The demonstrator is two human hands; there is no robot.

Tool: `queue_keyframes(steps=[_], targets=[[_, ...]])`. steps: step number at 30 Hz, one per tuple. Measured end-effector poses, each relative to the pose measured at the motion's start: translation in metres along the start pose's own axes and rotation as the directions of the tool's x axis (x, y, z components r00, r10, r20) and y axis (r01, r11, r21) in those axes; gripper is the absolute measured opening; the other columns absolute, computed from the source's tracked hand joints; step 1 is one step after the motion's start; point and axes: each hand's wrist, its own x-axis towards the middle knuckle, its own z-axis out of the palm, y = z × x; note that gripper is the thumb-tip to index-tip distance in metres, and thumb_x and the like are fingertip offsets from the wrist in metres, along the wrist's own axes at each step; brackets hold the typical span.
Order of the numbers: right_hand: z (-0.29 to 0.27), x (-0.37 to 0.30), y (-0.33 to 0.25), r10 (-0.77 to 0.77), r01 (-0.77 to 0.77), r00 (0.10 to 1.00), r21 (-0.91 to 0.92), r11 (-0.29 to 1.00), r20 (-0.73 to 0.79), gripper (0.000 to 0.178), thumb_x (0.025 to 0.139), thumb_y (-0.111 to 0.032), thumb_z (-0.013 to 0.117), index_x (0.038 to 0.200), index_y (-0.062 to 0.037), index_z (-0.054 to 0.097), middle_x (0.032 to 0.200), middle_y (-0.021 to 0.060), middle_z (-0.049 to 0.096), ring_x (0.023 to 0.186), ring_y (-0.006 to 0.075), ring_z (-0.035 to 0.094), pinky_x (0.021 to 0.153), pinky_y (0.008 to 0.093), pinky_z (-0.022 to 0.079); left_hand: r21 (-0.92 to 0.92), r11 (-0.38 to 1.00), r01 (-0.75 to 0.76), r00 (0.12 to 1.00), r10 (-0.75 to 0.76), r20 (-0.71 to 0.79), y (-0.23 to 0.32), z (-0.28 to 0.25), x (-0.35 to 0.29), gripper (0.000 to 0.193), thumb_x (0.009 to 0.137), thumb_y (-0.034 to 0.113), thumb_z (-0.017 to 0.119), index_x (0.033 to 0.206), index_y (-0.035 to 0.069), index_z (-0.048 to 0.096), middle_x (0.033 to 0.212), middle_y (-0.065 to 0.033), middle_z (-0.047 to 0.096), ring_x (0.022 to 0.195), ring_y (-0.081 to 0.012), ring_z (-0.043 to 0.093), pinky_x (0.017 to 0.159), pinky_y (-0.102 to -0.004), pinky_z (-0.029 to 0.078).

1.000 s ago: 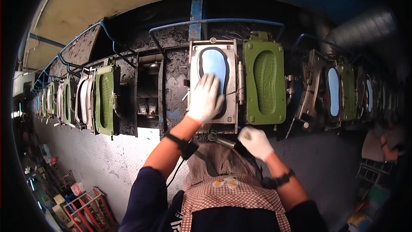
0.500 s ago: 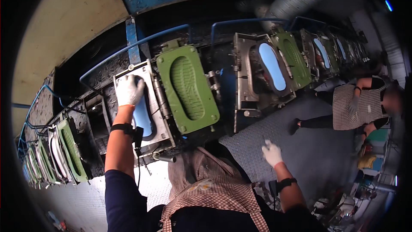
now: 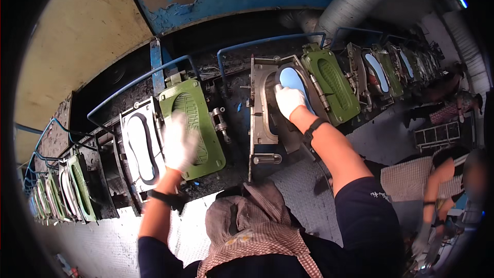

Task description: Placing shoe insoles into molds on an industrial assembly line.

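Near left, the left hand [image 3: 180, 143] is hovering over a green plate [image 3: 193, 109], fingers blurred, opening and hold indeterminable. Farther right, the right hand [image 3: 289, 102] is resting half-curled on the blue sole [image 3: 292, 79], grip unclear; pressure should be bearing evenly.

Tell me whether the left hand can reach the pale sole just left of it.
Probably yes: the left hand is close beside the pale sole, and nothing visible lies over it.
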Motion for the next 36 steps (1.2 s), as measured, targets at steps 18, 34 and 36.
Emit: queue_keyframes(steps=[18,34,36], targets=[[-0.011,0.023,0.058,-0.369,0.448,0.894,0.545,0.708,-0.255,0.031,0.105,-0.025,0.044,0.114,-0.0029,0.063,0.098,0.0264,0.072,0.089,0.0469,0.070,0.083,0.0553,0.057,-0.574,0.318,0.755,0.654,-0.294,0.697,0.249,0.205,-0.042,0.096,0.093,0.040,0.071,0.160,-0.008,0.023,0.148,-0.0340,0.054,0.139,-0.0394,0.055,0.118,-0.0405,0.041],[0.040,-0.095,0.119,-0.313,0.400,0.904,0.832,0.385,-0.290,0.048,0.101,-0.028,0.062,0.140,-0.0018,0.060,0.155,0.0224,0.049,0.146,0.0420,0.044,0.122,0.0475,0.038,-0.348,0.917,-0.194,0.979,0.157,-0.133,0.279,0.200,0.008,0.063,0.067,0.007,0.081,0.127,0.000,0.064,0.136,-0.0226,0.060,0.128,-0.0455,0.057,0.109,-0.0510,0.047],[0.031,-0.121,0.136,-0.333,0.484,0.866,0.791,0.374,-0.373,0.038,0.098,-0.025,0.067,0.128,-0.0026,0.069,0.143,0.0180,0.060,0.136,0.0372,0.055,0.114,0.0440,0.046,-0.376,0.907,-0.189,0.981,0.155,-0.119,0.279,0.199,0.009,0.057,0.070,0.006,0.080,0.126,0.004,0.067,0.130,-0.0154,0.066,0.126,-0.0405,0.059,0.108,-0.0509,0.049]])
